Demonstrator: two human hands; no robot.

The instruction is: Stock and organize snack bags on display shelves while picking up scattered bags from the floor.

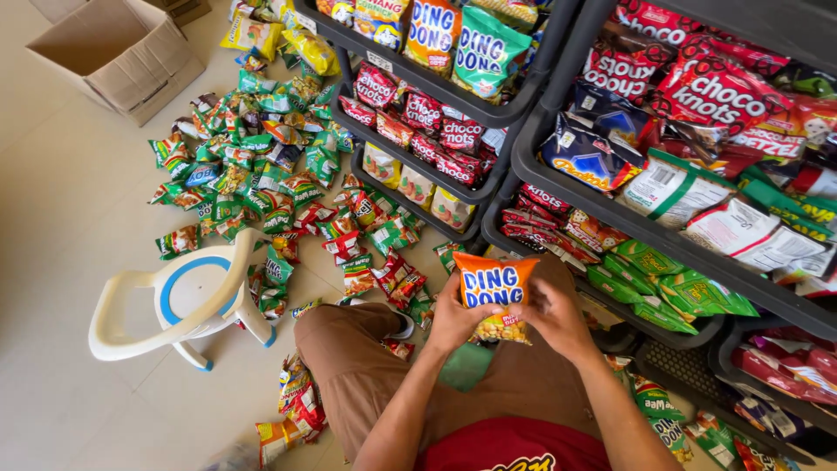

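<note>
Both hands, left hand point(453, 318) and right hand point(554, 318), pinch an orange snack packet point(494, 292) at centre; loose packets point(261, 187) at ten o'clock. Thin fingertip hold could slip.

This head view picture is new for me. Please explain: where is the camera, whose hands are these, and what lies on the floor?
The camera sits on a person's head and looks down at their own two bare hands. The left hand and right hand together hold an orange snack packet. The person sits on the tiled floor, where many small snack packets lie scattered. Beside them are a white plastic stool and an open cardboard box. Dark shelves on the right hold more packets.
</note>
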